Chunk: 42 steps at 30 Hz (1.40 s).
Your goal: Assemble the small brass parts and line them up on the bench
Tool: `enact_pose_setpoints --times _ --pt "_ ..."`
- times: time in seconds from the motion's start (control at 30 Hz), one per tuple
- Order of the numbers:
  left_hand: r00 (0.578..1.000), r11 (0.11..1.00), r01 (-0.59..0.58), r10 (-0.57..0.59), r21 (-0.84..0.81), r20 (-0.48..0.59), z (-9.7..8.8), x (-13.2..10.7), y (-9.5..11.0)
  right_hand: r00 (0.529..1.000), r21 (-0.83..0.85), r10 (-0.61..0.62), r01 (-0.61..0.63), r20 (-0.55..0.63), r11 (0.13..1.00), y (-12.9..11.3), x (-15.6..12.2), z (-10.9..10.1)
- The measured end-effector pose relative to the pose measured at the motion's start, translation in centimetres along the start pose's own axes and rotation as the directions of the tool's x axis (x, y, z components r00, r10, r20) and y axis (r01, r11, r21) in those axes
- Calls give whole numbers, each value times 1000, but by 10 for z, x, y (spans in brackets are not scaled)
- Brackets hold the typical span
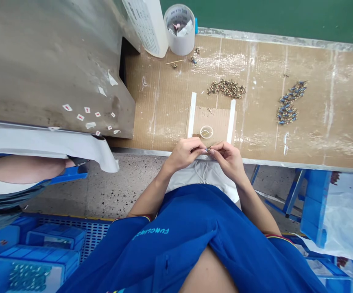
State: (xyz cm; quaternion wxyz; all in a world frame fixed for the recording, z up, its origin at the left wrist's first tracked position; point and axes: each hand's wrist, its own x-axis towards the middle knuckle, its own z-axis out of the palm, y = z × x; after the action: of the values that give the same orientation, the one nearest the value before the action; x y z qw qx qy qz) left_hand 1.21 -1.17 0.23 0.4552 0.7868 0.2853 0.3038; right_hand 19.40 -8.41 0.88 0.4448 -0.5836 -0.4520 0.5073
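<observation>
At the table's front edge my left hand (186, 154) and my right hand (229, 159) meet, fingertips pinched together. Between them is a small brass-coloured metal part (208, 149) with a bit of blue; its exact kind is too small to make out. Just beyond my fingers, a small round clear dish (206, 132) with a thin pale curl in it sits on a cardboard pad (214, 116) edged by two white strips. Behind the pad lies a pile of small brass-coloured parts (227, 88). Farther right is a heap of similar parts with blue pieces (291, 103).
A tape roll (181, 42) holding scraps stands at the back beside a white bottle-like container (147, 26). A metal cabinet (57, 61) with stickers blocks the left. Blue crates (315, 203) stand below on the right, others (39, 260) at left. Another person's leg (24, 169) shows at left.
</observation>
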Motion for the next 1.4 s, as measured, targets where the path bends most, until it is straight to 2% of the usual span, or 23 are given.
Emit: enact_pose_setpoints --times 0.27,0.47,0.7,0.87,1.07,1.23,1.4 --pt "999 999 36 -36 -11 35 2 1 2 990 -54 -24 32 137 998 -5 5 -6" --pt "993 990 115 -114 -81 12 5 -1 4 996 -68 -75 79 52 995 0 3 2" --pt "991 985 126 -121 -115 52 -1 0 3 996 -81 -81 85 47 993 4 2 5" --pt "989 987 138 -133 -82 64 -4 3 3 999 -3 -20 20 51 1000 -1 5 1" --pt "995 996 87 -85 -31 54 -5 5 5 999 72 25 -28 45 997 0 6 -3" --pt "998 998 52 -51 -19 35 0 4 4 999 52 -5 3 32 999 3 6 -3" --pt "994 994 110 -110 2 26 6 4 5 997 15 -51 50 53 999 5 7 -4"
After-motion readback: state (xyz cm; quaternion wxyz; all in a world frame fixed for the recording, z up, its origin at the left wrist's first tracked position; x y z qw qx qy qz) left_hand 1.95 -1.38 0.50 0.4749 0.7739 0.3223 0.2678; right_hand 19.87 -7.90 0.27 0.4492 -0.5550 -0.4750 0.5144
